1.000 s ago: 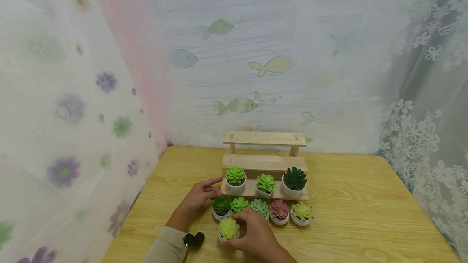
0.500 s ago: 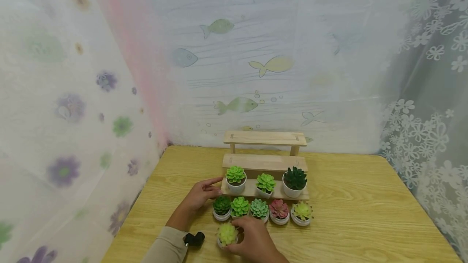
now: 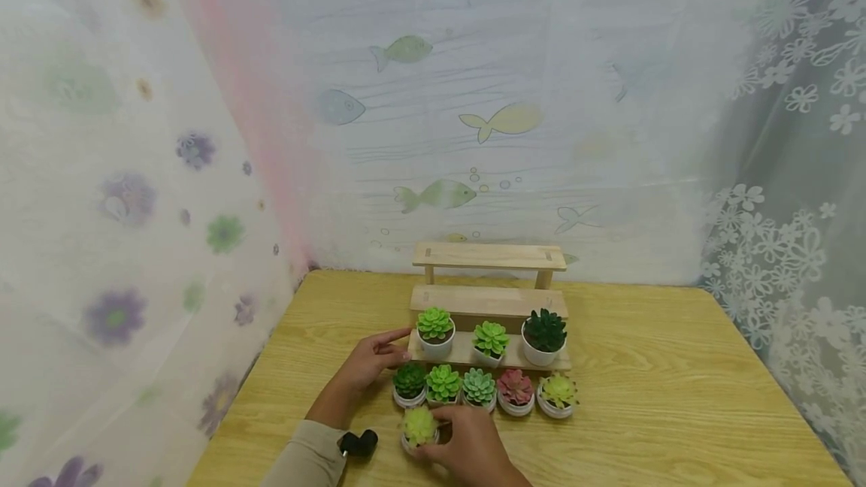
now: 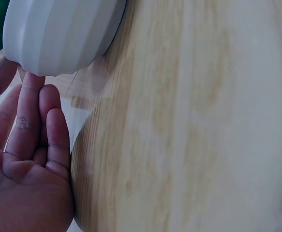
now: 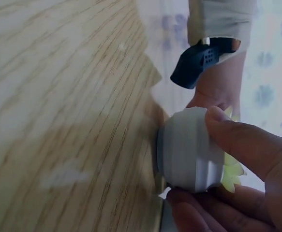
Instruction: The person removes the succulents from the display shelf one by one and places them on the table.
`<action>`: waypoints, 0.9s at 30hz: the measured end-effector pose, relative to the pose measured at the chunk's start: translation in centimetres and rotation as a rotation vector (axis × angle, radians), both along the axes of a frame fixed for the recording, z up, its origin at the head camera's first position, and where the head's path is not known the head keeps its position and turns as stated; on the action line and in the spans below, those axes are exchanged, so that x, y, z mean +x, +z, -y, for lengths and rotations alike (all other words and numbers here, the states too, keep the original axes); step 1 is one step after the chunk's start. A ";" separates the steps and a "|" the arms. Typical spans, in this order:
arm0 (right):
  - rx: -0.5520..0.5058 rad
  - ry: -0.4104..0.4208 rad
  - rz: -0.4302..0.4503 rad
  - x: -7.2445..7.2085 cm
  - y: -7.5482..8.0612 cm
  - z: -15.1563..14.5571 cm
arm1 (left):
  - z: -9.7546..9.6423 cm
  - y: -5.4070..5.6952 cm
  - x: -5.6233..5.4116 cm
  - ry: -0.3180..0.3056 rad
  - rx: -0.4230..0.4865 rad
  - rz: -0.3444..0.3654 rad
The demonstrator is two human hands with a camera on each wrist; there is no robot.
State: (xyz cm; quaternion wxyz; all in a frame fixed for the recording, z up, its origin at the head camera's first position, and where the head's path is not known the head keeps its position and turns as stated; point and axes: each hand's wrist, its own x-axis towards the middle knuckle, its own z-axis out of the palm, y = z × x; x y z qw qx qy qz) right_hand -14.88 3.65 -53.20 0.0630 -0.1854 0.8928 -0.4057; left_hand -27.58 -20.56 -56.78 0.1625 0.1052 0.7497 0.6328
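Note:
My right hand (image 3: 470, 442) holds a small white pot (image 5: 191, 150) with a yellow-green succulent (image 3: 419, 425) between thumb and fingers. In the right wrist view the pot's base is right at the tabletop. My left hand (image 3: 367, 361) is at the left end of a stepped wooden plant stand (image 3: 463, 352), fingertips right at its lowest tier. The left wrist view shows the fingers (image 4: 28, 116) mostly straight, reaching under the view of a ribbed white pot (image 4: 58, 36). Three green succulents, among them a dark one (image 3: 544, 331), stand on that lowest tier.
Several potted succulents line up before the stand, from a dark green one (image 3: 409, 382) through a pink one (image 3: 516, 388) to a yellow-green one (image 3: 558, 392). Two upper tiers (image 3: 490, 255) rise behind. A black device (image 3: 358, 443) sits at the left sleeve. Printed curtains border the table (image 3: 649, 397).
My right hand has shifted slightly to the left with the yellow-green succulent, in front of the row. The left hand stays at the stand's end.

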 end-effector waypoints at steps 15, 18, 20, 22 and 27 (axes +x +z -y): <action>0.045 -0.032 -0.032 -0.4 0.0 0.1 | 0.1 0.1 0.0 -0.014 -0.008 -0.011; 0.045 -0.040 -0.020 -0.4 0.0 0.1 | 0.2 0.0 0.1 -0.012 -0.013 -0.015; 0.044 -0.045 -0.014 -0.4 -0.1 0.1 | 0.1 -0.1 0.1 -0.013 -0.014 -0.014; 0.038 -0.049 -0.006 -0.4 -0.2 0.0 | 0.1 -0.2 0.1 -0.011 -0.016 -0.011; 0.038 -0.055 0.000 -0.5 -0.5 0.1 | 0.0 -0.3 -0.1 0.009 -0.018 -0.015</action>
